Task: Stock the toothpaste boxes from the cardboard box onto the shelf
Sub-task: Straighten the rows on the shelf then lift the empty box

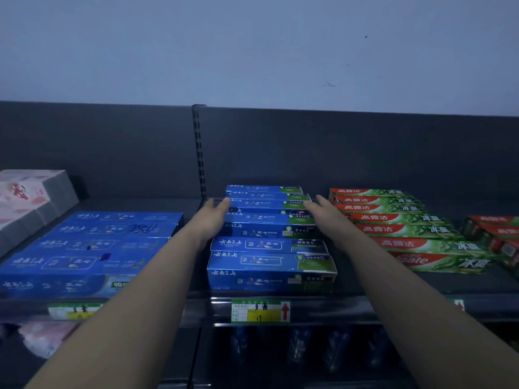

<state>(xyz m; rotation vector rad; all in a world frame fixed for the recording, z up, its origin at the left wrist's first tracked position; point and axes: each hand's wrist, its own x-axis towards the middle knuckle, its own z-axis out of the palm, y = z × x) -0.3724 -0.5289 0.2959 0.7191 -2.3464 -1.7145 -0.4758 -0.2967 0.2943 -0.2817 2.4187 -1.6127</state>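
A row of blue toothpaste boxes (pixel 269 240) lies in the middle of the dark shelf (pixel 351 287), stacked from front to back. My left hand (pixel 212 217) lies flat with straight fingers against the left ends of the rear boxes. My right hand (pixel 323 210) lies flat against their right ends. Both hands flank the stack and hold nothing. The cardboard box is out of view.
More blue toothpaste boxes (pixel 90 248) fill the shelf's left side, with pink-and-white packs (pixel 31 200) behind them. Red-and-green toothpaste boxes (pixel 407 228) lie to the right, and red boxes (pixel 497 234) sit at the far right. A price tag (pixel 259 310) hangs on the shelf edge.
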